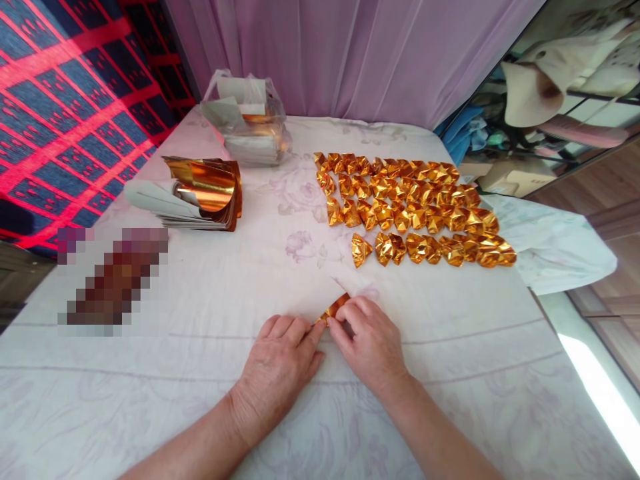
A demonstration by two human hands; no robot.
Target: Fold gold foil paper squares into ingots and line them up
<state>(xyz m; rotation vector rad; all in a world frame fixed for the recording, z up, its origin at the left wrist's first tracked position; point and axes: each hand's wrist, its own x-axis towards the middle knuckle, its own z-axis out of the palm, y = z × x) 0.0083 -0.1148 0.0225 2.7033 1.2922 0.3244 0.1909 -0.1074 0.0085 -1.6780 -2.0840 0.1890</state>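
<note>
Currently 4 rows of gold pieces (414, 217) done; right hand (373, 343) pinching part-folded foil (336, 309), left hand (280, 353) touching it, grip unclear; sheet stack (216, 194) left

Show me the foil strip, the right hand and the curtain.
Foil strip (336, 307): head view, on its exposed gold face.
Right hand (373, 341): head view, on its back.
Curtain (340, 60): head view, mid-cloth.

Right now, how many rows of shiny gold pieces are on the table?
4, all toward the right: the back row nearest the curtain, then the second row, the third row, and the front row nearest the right hand. Single pieces may be hidden.
</note>
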